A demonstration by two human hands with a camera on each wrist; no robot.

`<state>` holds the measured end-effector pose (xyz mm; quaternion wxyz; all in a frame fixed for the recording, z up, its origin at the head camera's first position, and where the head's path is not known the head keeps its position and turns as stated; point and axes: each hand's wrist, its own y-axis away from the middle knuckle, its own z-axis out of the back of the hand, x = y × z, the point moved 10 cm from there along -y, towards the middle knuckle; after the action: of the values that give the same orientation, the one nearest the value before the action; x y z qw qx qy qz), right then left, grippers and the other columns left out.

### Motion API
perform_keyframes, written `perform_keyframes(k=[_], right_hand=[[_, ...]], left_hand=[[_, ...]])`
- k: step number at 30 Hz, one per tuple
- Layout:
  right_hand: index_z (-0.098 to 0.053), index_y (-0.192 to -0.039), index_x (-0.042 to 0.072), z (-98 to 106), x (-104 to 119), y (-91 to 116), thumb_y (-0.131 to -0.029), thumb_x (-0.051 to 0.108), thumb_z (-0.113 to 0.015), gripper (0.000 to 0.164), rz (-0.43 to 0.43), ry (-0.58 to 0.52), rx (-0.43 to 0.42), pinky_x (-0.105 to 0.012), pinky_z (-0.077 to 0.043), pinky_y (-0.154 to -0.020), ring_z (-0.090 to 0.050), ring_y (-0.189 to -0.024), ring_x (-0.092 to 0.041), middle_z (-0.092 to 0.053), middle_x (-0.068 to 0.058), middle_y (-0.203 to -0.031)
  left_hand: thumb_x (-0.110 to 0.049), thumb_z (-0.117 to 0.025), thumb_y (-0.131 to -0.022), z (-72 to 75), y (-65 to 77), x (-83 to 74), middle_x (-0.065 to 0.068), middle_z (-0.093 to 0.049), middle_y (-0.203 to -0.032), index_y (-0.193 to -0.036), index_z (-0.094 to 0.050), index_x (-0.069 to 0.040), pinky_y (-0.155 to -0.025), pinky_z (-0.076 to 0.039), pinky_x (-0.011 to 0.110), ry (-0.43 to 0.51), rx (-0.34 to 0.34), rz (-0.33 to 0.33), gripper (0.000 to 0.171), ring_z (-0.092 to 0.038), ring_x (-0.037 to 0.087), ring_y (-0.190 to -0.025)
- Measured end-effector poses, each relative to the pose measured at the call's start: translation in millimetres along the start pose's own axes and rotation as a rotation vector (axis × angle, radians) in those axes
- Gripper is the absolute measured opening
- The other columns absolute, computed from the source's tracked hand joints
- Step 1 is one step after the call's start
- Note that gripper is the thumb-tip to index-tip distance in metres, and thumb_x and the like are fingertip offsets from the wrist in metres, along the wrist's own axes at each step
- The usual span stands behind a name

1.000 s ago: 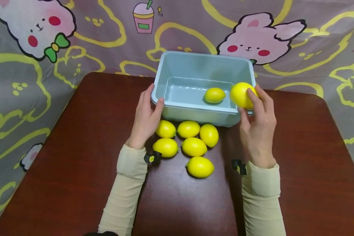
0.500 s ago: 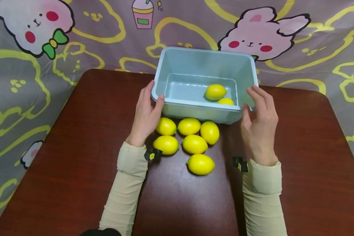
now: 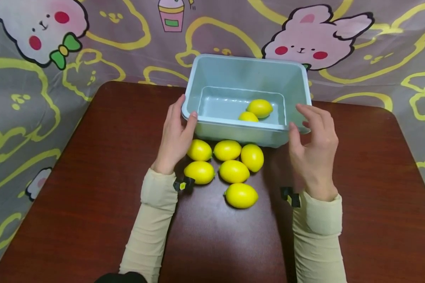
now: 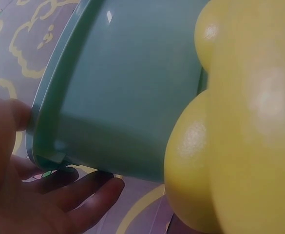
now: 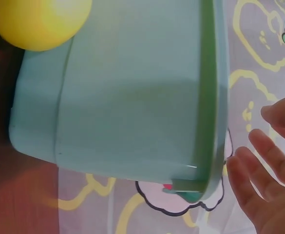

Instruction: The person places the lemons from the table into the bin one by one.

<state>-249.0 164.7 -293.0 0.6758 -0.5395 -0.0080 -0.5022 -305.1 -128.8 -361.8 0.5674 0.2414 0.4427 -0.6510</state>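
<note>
A right hand (image 3: 315, 149) hangs at the near right corner of a pale blue tub (image 3: 241, 133), its fingers loosely bent, its thumb well apart from them, holding nothing; whether a fingertip brushes the rim is hard to tell. At the opposite near corner, the left hand (image 3: 173, 135) grips the tub, thumb at the front rim and fingers along the outer end wall, a hold that looks steady enough to check a slide. Inside, right of centre, lies a whole lemon (image 3: 259, 108); just beside it, partly hidden by the front wall, is a second lemon (image 3: 248, 116). Out on the brown table (image 3: 85, 177), in front of the tub, sit a row of three lemons (image 3: 227, 150), then a pair of lemons (image 3: 199, 172), then a single lemon (image 3: 241, 195) nearest the person. Careful work here probably favours that outermost fruit, which can be pinched round its middle without nudging its neighbours; lowering it past the rim before release should limit rolling. Behind the tub hangs a cloth (image 3: 230, 23) printed with cartoon rabbits
</note>
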Motion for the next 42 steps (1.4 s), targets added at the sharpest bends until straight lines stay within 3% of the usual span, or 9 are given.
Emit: perform_keyframes(k=[6,11,16,22,28,35,42], right_hand=[[-0.066,-0.118,0.001,3.0,7.4,-2.3,-0.085,0.003,-0.065,0.033,0.008,-0.029,0.013,-0.01,-0.041,-0.085,-0.059,-0.102,-0.03,-0.063,-0.019,-0.116],[-0.066,-0.115,0.0,0.0,16.4,-3.0,-0.084,0.007,-0.069,0.032,0.021,-0.032,0.084,-0.008,-0.041,-0.087,-0.058,-0.108,-0.03,-0.063,-0.016,-0.119],[-0.065,-0.116,0.0,-3.0,25.8,-1.8,-0.084,0.006,-0.068,0.032,0.038,-0.027,0.168,-0.008,-0.04,-0.085,-0.058,-0.102,-0.028,-0.062,-0.017,-0.117],[-0.064,-0.115,0.0,-14.5,37.2,5.5,-0.083,0.002,-0.066,0.032,0.102,-0.01,0.358,-0.009,-0.04,-0.084,-0.058,-0.093,-0.022,-0.063,-0.014,-0.107],[-0.066,-0.113,0.009,-31.5,35.4,16.6,-0.084,0.005,-0.066,0.03,0.07,0.024,0.547,-0.016,-0.042,-0.073,-0.055,-0.078,-0.012,-0.064,-0.004,-0.104],[-0.063,-0.117,0.008,-63.6,16.0,36.5,-0.088,0.014,-0.063,0.03,-0.001,0.089,0.839,-0.044,-0.043,-0.092,-0.053,-0.106,-0.026,-0.06,-0.008,-0.118],[-0.062,-0.118,0.003,-83.1,2.0,46.7,-0.087,0.012,-0.063,0.032,0.001,0.089,0.931,-0.047,-0.041,-0.095,-0.053,-0.108,-0.03,-0.059,-0.012,-0.119]], left_hand=[[-0.029,-0.049,-0.1,-0.5,-1.4,1.0,0.015,-0.039,-0.146,-0.151,-0.028,-0.005,-0.107,-0.04,0.045,0.011,0.002,-0.003,0.06,-0.045,0.026,-0.124],[-0.029,-0.049,-0.1,-0.4,-2.5,1.1,0.015,-0.038,-0.146,-0.151,-0.028,-0.005,-0.107,-0.04,0.044,0.005,0.002,-0.002,0.06,-0.045,0.026,-0.124],[-0.029,-0.049,-0.1,-0.3,-3.2,0.0,0.016,-0.039,-0.146,-0.151,-0.028,-0.005,-0.107,-0.039,0.045,-0.001,0.0,-0.01,0.06,-0.045,0.027,-0.123],[-0.029,-0.049,-0.1,-0.3,-3.5,-0.7,0.016,-0.039,-0.145,-0.151,-0.028,-0.005,-0.106,-0.04,0.042,-0.003,0.001,-0.012,0.06,-0.045,0.026,-0.123],[-0.028,-0.049,-0.1,-0.6,-3.6,-1.7,0.016,-0.039,-0.145,-0.15,-0.029,-0.004,-0.105,-0.04,0.044,-0.002,0.001,-0.02,0.059,-0.045,0.027,-0.123],[-0.028,-0.048,-0.1,-0.4,-3.4,-2.5,0.016,-0.04,-0.145,-0.15,-0.029,-0.004,-0.105,-0.04,0.042,-0.015,-0.003,-0.019,0.058,-0.045,0.027,-0.123],[-0.027,-0.048,-0.1,-0.4,-2.6,-1.8,0.018,-0.039,-0.145,-0.15,-0.029,-0.003,-0.103,-0.041,0.047,-0.009,-0.003,-0.014,0.058,-0.045,0.029,-0.121]])
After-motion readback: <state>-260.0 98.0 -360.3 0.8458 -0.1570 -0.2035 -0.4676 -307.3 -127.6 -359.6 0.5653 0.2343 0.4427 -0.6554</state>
